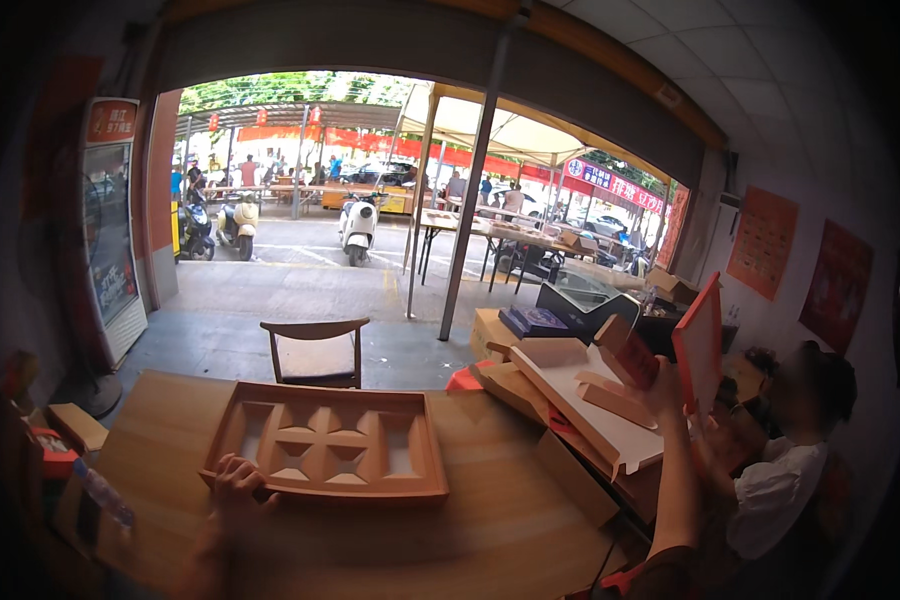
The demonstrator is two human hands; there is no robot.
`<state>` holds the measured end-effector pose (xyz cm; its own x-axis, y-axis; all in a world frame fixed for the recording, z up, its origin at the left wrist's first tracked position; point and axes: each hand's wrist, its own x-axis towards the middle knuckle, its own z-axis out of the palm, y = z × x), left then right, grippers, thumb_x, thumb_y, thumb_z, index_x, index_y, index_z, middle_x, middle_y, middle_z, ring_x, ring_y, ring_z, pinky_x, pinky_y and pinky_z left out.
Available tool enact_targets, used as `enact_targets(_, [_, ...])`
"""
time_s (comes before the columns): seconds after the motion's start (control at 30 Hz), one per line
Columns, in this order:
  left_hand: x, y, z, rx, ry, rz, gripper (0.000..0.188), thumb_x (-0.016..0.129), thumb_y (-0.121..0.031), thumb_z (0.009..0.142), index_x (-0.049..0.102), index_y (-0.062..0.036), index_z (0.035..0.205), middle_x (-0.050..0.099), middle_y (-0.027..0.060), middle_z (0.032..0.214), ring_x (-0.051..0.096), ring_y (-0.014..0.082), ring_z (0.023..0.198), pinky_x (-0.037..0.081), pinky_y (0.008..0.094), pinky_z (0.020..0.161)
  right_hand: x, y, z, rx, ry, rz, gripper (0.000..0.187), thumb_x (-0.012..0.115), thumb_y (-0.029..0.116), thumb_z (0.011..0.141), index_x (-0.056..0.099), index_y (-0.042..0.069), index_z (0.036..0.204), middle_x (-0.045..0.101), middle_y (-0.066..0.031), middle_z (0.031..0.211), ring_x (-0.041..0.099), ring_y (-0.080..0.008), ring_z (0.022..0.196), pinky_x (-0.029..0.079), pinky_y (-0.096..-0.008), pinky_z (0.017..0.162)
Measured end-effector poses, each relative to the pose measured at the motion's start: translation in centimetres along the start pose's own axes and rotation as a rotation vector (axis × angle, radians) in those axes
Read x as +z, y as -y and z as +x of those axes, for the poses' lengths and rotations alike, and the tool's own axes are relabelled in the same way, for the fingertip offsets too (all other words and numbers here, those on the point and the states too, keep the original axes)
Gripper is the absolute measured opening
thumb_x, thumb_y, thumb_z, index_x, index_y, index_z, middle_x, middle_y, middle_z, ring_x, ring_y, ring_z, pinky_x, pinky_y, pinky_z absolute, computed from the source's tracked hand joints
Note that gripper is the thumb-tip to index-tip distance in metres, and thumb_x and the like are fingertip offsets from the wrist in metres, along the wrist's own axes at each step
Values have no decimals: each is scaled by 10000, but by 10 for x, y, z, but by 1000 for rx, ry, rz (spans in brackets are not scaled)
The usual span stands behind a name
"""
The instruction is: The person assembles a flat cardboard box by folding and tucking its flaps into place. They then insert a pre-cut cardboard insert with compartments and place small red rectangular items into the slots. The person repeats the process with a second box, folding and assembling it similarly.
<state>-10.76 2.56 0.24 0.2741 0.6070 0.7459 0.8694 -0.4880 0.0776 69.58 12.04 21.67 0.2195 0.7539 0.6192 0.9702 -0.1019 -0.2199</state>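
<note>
Daylight from an open shopfront reaches a wooden tabletop, with a chair on its far side. Left hand bends its fingers over the near rim of a tray, close to the tray's left corner; whether it pinches the rim or only rests there, I cannot tell. Right hand, well apart on the right, is closed around the near end of a box, lifted and tilted, its long axis running from the far left to the near right. From that hand the tray lies to the left, its long axis going left to right; the left hand is much the nearer to it. Its insert has a long well at each end and four small wells between, only bare bottoms showing in them. Below the lifted box, on the right, an open carton with a white inside holds a tan piece. Beyond it stand purple boxes; farther right, a red panel stands upright near a co-worker in white. At the far left is a fridge.
</note>
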Motion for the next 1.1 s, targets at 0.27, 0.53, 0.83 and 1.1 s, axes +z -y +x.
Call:
enact_targets(0.27, [11, -61, 52, 132, -118, -205, 559, 866, -362, 830, 677, -93, 1282, 671, 142, 1171, 656, 379, 1117, 510, 548, 1022, -12, 224, -60, -392, -123, 900, 970, 992, 176, 683, 480, 37, 1494, 641, -139, 1348, 670, -277, 1225, 541, -421, 1072])
enact_targets(0.53, [-17, -161, 170, -46, -356, -1173, 1286, 847, -716, 832, 191, -42, 1709, 422, 220, 1632, 482, 357, 1485, 371, 546, 1236, 51, 360, -135, -589, 1019, 1557, 1058, 997, 247, 708, 411, 34, 1563, 594, -116, 1445, 573, -196, 1327, 487, -385, 1100])
enact_targets(0.83, [-19, -143, 156, -36, -248, -968, 1196, 1050, -363, 701, 304, -29, 1575, 556, 207, 1443, 599, 312, 1338, 519, 461, 1089, 117, 388, -136, -814, 1320, 1508, 794, 924, 237, 845, 528, 18, 1497, 686, -85, 1306, 653, -165, 1201, 559, -351, 998])
enact_targets(1.1, [2, -119, 170, -334, -357, -752, 947, 972, -231, 814, 342, -32, 1493, 598, 219, 1360, 656, 275, 1247, 602, 424, 979, 109, 410, -147, -663, 507, 1457, 830, 813, 210, 974, 338, 45, 1634, 516, -178, 1557, 590, -312, 1385, 511, -462, 1125])
